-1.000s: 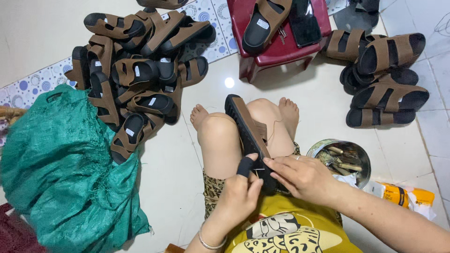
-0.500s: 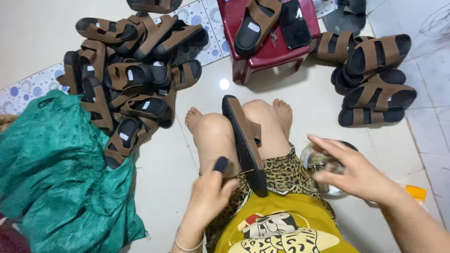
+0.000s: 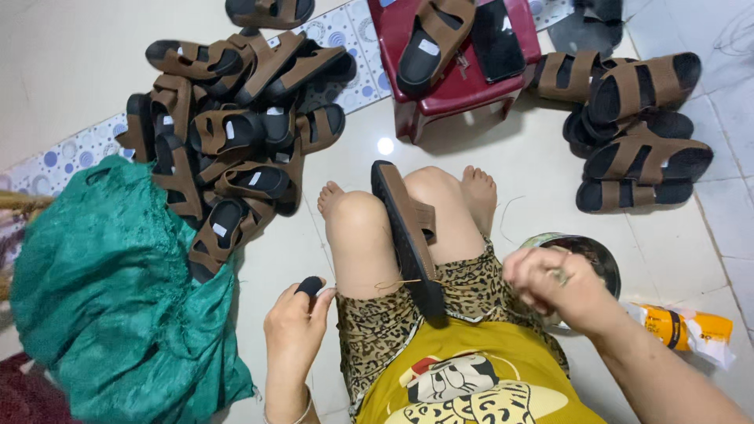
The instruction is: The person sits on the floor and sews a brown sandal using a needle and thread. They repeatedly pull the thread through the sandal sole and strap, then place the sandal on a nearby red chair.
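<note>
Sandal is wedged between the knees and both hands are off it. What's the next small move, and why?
Probably bring the left hand back to the sandal. It holds a small dark tool away from the sole, where a thin thread crosses near the heel, while the right hand is over the round tin.

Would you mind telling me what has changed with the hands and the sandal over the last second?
Both hands let go of the sandal. The left hand drew back left, pinching a small dark tool; the right hand pulled away right, over the metal bowl. The sandal stayed wedged between the knees; the sandal piles did not move.
</note>
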